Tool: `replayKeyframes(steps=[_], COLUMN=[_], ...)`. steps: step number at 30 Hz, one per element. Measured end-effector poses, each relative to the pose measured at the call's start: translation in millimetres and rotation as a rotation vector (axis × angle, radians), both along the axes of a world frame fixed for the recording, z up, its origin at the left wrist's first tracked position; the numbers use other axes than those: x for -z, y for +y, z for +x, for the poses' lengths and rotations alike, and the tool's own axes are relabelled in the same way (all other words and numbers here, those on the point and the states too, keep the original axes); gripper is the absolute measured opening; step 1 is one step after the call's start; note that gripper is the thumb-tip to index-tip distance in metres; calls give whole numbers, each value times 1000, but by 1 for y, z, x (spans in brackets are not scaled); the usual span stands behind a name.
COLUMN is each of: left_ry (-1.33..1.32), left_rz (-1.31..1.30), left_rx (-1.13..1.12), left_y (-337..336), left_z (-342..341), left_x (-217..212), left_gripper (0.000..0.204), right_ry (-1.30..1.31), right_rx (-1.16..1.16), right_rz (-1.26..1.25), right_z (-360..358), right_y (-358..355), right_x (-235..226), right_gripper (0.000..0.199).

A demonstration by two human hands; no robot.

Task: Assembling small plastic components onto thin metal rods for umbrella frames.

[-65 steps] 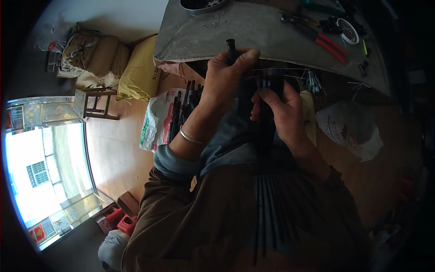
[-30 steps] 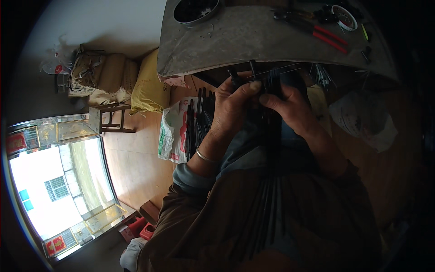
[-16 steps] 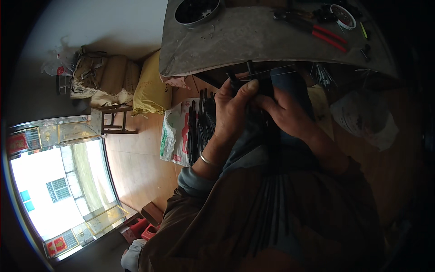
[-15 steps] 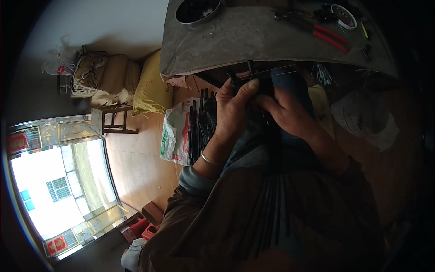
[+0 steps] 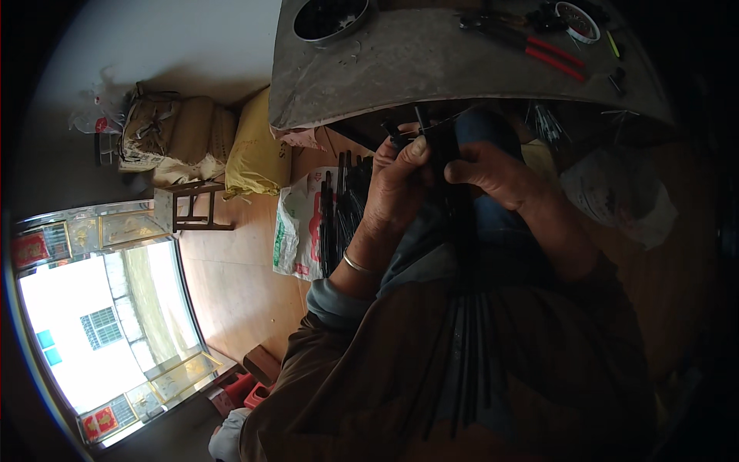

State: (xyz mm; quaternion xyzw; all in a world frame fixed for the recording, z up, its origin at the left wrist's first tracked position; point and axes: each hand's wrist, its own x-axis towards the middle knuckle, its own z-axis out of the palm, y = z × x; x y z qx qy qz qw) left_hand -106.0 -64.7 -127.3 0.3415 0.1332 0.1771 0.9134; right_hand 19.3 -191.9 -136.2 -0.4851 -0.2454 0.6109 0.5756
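Observation:
In front of my lap, just below the table edge, my left hand (image 5: pixel 400 171) is closed on a thin black rod (image 5: pixel 420 120). Its thumb presses against the rod, and a second short dark end sticks up by the index finger. A thin pale wire (image 5: pixel 446 121) runs off to the right from there. My right hand (image 5: pixel 496 175) is closed with its thumb against a dark piece (image 5: pixel 445 150) between the hands; shadow hides its shape and the fingertips. Several long black rods (image 5: pixel 462 346) lie across the brown cloth on my lap.
On the grey table (image 5: pixel 416 69) are a bowl of dark bits (image 5: pixel 331 37), red-handled pliers (image 5: pixel 550 58) and a white round dish (image 5: pixel 577 21). Bundled black rods (image 5: pixel 339 200) lie on a white sack (image 5: pixel 296 223) to the left. A wooden stool (image 5: pixel 192 208) stands beyond.
My right hand has moved slightly right, away from my left hand, and its thumb now lies lower. My left hand keeps its grip on the rod.

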Motion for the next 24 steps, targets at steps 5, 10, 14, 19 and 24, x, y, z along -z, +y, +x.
replayKeyframes(steps=[5,10,14,19,24], left_ry=[12,151,195,177,231], left_rz=[89,245,337,414,269], left_rx=[-11,-77,-108,-167,-240], left_y=[-5,-2,-4,-2,42], left_z=[-4,-9,-4,-8,21], left_x=[-5,-16,-24,-21,-38], left_gripper=[23,17,14,25,71], right_ry=[-76,-233,-304,-59,-137], right_rx=[36,67,374,439,414], right_rz=[-35,-20,296,262,271], right_z=[-10,-13,-29,-42,-39], right_y=[0,1,6,9,16], right_x=[-9,-13,-27,-33,-33], right_gripper=[40,34,34,35,35])
